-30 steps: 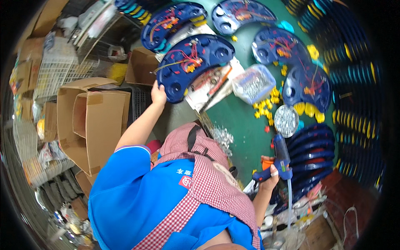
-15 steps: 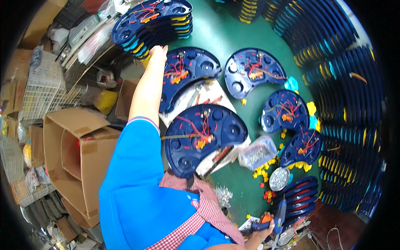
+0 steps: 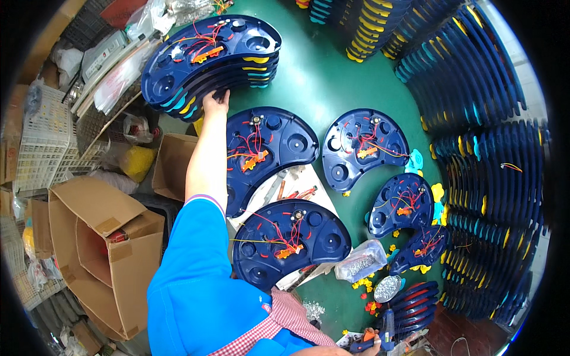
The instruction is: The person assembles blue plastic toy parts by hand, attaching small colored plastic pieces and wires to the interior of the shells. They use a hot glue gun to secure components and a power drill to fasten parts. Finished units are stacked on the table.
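Note:
My left hand (image 3: pixel 216 102) reaches up to the inner curved edge of a stack of dark blue plastic shells (image 3: pixel 261 40) at the far left. Its fingers curl at the lower rim of the stack, partly hidden there. Red wires and an orange part lie in the top shell. Low at the right, my right hand (image 3: pixel 371 343) grips a blue glue gun (image 3: pixel 387 329), nozzle upward, cut off partly by the frame's edge. Two more wired shells, one (image 3: pixel 285 133) behind another (image 3: pixel 291 237), lie in front of me.
Other wired shells (image 3: pixel 365 145) lie across the green table (image 3: pixel 309 65). Tall rows of shells (image 3: pixel 475 77) line the right side. A clear tub of screws (image 3: pixel 360 261) and a round dish of screws (image 3: pixel 388 289) stand near yellow pieces. Cardboard boxes (image 3: pixel 136 267) stand at left.
The view has tilted, so most table items sit lower in the picture. My left hand stays at the stack's edge, with its fingers now lower on it. My right hand still holds the glue gun.

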The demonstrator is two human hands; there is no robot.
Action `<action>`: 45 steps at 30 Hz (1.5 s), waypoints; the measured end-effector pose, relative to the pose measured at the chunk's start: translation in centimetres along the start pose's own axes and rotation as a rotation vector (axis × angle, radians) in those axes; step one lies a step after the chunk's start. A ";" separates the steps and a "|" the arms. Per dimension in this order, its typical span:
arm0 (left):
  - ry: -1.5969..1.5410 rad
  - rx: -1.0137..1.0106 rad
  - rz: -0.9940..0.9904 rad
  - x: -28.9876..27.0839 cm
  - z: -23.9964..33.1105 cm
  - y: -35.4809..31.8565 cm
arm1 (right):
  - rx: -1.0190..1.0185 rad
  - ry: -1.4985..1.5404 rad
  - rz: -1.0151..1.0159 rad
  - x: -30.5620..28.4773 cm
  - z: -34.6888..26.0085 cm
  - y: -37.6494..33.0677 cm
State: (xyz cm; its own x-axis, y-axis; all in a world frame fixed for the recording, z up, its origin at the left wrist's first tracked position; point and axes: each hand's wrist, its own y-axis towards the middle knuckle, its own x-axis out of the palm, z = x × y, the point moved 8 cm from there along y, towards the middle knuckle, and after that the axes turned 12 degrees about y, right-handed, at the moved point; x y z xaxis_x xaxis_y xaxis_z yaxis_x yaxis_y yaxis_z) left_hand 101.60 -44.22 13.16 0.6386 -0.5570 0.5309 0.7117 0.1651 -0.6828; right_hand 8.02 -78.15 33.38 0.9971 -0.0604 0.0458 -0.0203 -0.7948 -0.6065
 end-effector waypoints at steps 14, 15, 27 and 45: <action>0.226 -0.020 -0.425 14.1 -1.1 -30.2 | -0.180 0.278 -0.282 3.0 -2.4 -0.2; 0.231 -0.024 -0.457 13.2 -2.5 -35.1 | -0.196 0.317 -0.369 5.1 -3.5 -1.7; 0.728 -0.791 -0.488 -24.9 -24.9 -68.1 | -0.541 0.298 -0.452 -10.4 -11.8 -8.6; 1.317 -0.715 -0.875 -38.9 -34.9 -64.9 | -0.448 0.200 -0.487 -16.5 -9.1 -10.4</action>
State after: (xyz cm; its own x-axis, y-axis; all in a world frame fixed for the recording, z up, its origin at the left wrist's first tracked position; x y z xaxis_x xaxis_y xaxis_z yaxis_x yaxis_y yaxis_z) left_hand 20.34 -61.71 19.33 -0.7395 -0.5741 0.3515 0.1970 -0.6839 -0.7025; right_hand -8.92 -74.36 46.19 0.8685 0.2905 0.4016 0.3552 -0.9299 -0.0955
